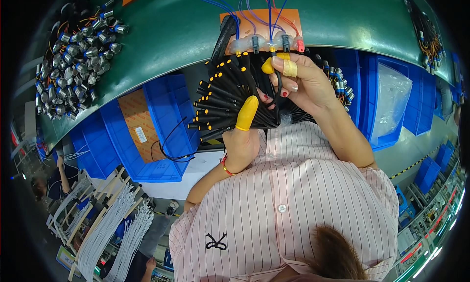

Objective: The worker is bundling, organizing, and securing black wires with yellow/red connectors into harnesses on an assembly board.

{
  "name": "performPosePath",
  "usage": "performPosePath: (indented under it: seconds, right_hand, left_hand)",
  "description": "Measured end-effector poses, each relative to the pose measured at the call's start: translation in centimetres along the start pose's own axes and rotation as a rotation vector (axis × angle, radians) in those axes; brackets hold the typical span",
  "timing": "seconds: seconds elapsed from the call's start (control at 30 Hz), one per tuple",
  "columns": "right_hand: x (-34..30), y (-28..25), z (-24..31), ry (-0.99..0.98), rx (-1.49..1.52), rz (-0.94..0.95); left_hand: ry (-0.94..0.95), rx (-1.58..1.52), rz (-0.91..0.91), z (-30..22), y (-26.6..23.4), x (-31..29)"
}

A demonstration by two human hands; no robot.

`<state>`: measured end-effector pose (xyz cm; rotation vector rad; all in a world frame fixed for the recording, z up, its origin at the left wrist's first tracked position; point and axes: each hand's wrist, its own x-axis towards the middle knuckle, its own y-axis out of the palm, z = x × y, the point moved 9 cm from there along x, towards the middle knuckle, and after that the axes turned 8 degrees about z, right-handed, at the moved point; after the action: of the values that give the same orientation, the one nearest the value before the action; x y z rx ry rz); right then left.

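A fanned bundle of black cables (220, 98) with yellow ends spreads in front of my chest. My left hand (243, 130), a yellow finger cot on its thumb, is closed round this bundle from below; some of its fingers are hidden behind the cables. At the bench edge, my right hand (306, 81) pinches one black cable close to its end, with yellow cots and a pale band on its fingers. That end meets a row of clear and coloured connectors (254, 43) on an orange board (286, 21). Blue, purple and red wires (269, 12) run up from the connectors.
A pile of small metal cylinders with wires (81, 61) covers the left of the green bench (161, 27). Blue bins (169, 115) hang below it on the left, and another blue bin (367, 101) holds clear plastic. White cables (107, 228) lie on a rack at lower left.
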<state>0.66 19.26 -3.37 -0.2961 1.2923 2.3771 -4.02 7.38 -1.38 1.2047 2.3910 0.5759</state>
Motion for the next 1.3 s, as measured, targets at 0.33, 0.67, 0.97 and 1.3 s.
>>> performPosePath:
  seconds: [0.33,0.67,0.97,1.3]
  right_hand:
    - [0.1,0.3,-0.3,-0.011,0.077,-0.006]
    - [0.1,0.4,0.6,-0.103,-0.051,0.0]
    - [-0.1,0.8,0.8,-0.074,-0.232,-0.024]
    - [-3.8,3.5,0.3,-0.097,-0.625,-0.078]
  left_hand:
    - [-0.07,-0.249,-0.052,1.0,-0.1,0.3]
    - [-0.064,-0.216,-0.068,1.4,-0.8,0.3]
    - [-0.032,-0.157,-0.067,0.6,-0.4,0.3]
    - [-0.076,-0.13,-0.159,1.3,-1.4,-1.3]
